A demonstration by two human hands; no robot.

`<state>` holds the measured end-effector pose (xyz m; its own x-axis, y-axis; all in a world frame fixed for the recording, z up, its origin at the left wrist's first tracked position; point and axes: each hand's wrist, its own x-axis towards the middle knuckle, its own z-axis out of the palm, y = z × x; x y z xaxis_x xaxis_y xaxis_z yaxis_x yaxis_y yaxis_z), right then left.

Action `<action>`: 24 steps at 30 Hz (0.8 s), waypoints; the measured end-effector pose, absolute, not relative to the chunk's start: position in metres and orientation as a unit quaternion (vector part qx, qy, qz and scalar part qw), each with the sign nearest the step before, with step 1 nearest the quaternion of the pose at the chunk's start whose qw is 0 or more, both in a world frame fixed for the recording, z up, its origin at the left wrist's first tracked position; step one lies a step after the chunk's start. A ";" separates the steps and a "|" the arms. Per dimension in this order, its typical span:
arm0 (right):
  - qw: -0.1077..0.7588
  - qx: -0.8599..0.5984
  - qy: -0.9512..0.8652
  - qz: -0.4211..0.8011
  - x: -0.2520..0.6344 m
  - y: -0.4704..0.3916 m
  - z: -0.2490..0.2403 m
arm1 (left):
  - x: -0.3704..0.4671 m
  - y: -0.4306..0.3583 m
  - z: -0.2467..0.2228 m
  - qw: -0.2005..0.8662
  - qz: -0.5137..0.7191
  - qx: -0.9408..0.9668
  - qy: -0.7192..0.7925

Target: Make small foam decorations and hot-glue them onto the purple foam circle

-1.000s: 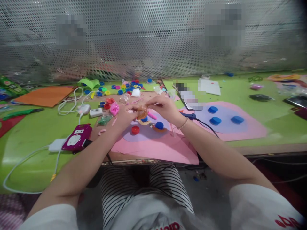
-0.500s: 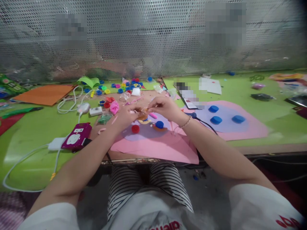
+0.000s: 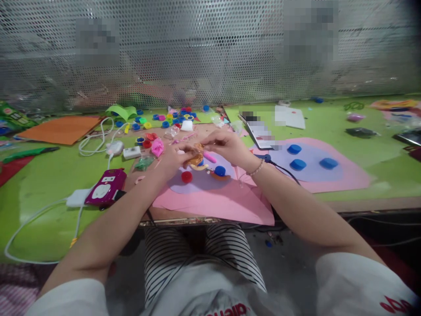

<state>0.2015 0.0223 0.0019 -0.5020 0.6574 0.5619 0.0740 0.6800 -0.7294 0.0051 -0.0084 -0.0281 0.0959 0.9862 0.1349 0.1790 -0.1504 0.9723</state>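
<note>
Grip of left hand [image 3: 176, 159] and right hand [image 3: 227, 148] alike looks pinched on the orange-brown wrap [image 3: 197, 159] over the purple paper's [image 3: 200, 186] far side, seemingly being teased open, so the next move calls for a steady left hold and light right pull.

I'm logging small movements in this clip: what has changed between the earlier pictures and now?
Only slightly: more of the orange-brown piece between the left hand and right hand shows than half a second ago. No new grasp or release is visible. The red cap, pink stick and three blue caps stayed put.
</note>
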 end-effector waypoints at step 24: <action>0.559 -0.324 -0.633 0.426 0.211 0.049 -0.005 | 0.004 -0.006 -0.025 0.488 0.472 0.578 0.453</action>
<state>0.2109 0.0494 -0.0048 -0.1645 0.8873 0.4309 -0.0661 0.4259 -0.9023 0.0042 -0.0062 -0.0252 0.1444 0.9842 0.1028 0.0624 -0.1128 0.9917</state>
